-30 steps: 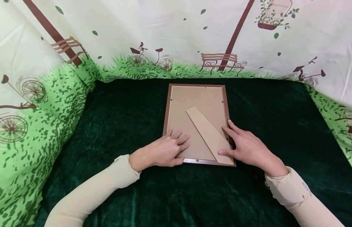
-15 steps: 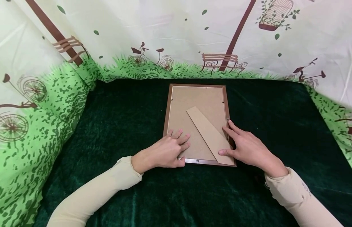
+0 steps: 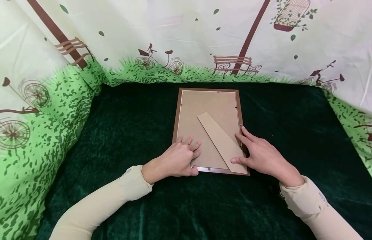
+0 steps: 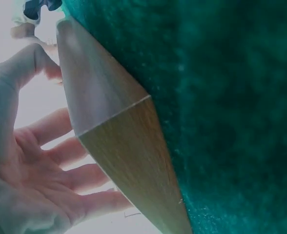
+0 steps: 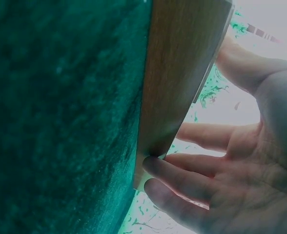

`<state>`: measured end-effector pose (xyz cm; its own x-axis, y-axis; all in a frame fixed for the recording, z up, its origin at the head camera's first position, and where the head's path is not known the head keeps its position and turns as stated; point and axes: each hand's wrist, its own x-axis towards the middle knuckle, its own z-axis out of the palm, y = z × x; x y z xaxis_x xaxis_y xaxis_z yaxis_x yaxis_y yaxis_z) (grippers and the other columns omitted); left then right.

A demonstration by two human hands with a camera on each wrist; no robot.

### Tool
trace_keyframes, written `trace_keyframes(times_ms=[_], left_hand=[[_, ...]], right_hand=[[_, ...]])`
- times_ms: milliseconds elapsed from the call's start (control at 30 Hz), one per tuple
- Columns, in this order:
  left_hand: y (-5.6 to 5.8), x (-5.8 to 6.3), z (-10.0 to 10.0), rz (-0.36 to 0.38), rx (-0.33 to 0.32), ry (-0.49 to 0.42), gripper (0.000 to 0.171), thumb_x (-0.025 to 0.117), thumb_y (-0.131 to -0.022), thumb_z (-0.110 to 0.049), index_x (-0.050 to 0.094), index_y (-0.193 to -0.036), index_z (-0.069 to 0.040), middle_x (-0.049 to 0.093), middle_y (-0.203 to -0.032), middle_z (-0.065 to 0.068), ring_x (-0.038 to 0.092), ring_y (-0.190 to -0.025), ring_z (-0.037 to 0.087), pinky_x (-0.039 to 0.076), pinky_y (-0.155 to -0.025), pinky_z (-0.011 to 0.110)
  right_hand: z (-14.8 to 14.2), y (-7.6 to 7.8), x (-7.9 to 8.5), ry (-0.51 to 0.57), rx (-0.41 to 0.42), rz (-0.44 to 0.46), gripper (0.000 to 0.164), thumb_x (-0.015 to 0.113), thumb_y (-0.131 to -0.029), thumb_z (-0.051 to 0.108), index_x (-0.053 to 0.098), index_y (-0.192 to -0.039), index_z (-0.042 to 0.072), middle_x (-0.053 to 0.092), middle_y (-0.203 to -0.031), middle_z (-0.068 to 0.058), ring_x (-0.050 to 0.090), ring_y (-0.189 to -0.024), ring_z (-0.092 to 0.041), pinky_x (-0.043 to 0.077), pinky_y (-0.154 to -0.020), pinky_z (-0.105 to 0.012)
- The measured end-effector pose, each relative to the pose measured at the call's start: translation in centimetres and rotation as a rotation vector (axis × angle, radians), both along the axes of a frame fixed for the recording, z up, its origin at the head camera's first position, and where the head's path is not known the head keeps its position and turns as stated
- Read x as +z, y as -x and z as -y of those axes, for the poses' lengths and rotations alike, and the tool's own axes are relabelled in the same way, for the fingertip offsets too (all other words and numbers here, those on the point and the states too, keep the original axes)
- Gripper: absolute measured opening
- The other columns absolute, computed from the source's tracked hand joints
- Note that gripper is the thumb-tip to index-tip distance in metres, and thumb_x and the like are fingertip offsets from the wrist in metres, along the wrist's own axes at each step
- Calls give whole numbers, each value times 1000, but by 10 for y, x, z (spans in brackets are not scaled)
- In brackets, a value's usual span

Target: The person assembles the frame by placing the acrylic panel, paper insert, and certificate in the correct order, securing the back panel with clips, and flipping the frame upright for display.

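Observation:
A brown wooden picture frame [image 3: 204,100] lies on the dark green cloth with its tan backing board up. Its easel stand leg [image 3: 218,140] slants flat across the board, down to the lower right corner. My left hand [image 3: 178,160] rests on the lower left corner, fingers spread over the backing, thumb at the bottom edge. At the right side, my right hand [image 3: 264,155] has its thumb on the leg's lower end and its fingers along the frame's edge. Both wrist views show the wood-grained side of the frame [image 4: 129,156]; two right fingertips [image 5: 155,165] touch it.
Dark green velvet cloth [image 3: 128,133] covers the surface around the frame. Behind it and at both sides hangs a white curtain [image 3: 186,30] printed with bicycles, benches and green grass. Small dark tabs [image 3: 235,107] sit along the frame's inner edge.
My left hand has shifted slightly to the right, its thumb sliding a little along the bottom edge. The right hand, the frame and the stand leg look unchanged.

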<state>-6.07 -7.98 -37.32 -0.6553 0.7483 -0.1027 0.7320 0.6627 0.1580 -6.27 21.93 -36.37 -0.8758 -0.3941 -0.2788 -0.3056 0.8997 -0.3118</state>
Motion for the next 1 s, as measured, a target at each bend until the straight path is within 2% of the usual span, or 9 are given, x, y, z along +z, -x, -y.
trace_keyframes(times_ms=[200, 333, 433, 533, 600, 800, 1000], left_hand=[[-1, -1, 2, 12, 18, -31, 51, 67, -84, -39, 68, -129, -16, 54, -147, 8, 49, -137, 37, 42, -106, 62], [2, -3, 4, 6, 41, -48, 42, 67, -86, -28, 69, -127, -19, 58, -143, 2, 55, -133, 33, 47, -103, 58], [5, -1, 4, 61, 48, -72, 39, 64, -89, -26, 69, -127, -19, 58, -142, 0, 54, -134, 31, 45, -105, 58], [6, 5, 6, 157, 20, -70, 43, 63, -93, -38, 67, -130, -15, 53, -147, 5, 46, -140, 35, 38, -110, 63], [7, 7, 6, 187, 8, -55, 47, 63, -95, -43, 64, -132, -14, 50, -150, 6, 42, -143, 36, 34, -113, 63], [5, 8, 8, 140, -20, -42, 44, 65, -96, -35, 63, -135, -13, 49, -151, 7, 41, -143, 37, 34, -112, 65], [2, 4, 3, 125, 33, -55, 40, 65, -95, -32, 66, -131, -14, 50, -150, 7, 42, -143, 37, 33, -113, 64]], right_hand=[[2, 0, -3, 6, 8, -13, 99, 67, -82, 68, 35, -155, 8, 16, -165, -22, 47, -135, -46, 45, -102, -60], [2, -2, -6, 8, 9, -10, 99, 66, -81, 69, 36, -154, 9, 16, -165, -22, 49, -133, -45, 46, -101, -59], [1, -3, -6, 8, -2, -6, 99, 65, -81, 70, 36, -154, 9, 16, -165, -21, 48, -134, -46, 45, -101, -60], [0, -3, -4, 9, -2, -16, 100, 64, -81, 71, 36, -154, 9, 17, -165, -21, 49, -132, -46, 46, -100, -60], [-1, -2, -3, 9, -3, -26, 99, 66, -81, 70, 37, -154, 9, 17, -165, -21, 50, -132, -45, 47, -99, -59], [-1, -2, -1, 13, -5, -24, 97, 69, -82, 65, 37, -154, 9, 16, -166, -21, 44, -137, -46, 43, -103, -61], [-1, -2, -1, 7, -7, -16, 97, 68, -82, 65, 36, -154, 9, 16, -165, -21, 43, -138, -47, 42, -104, -62]])
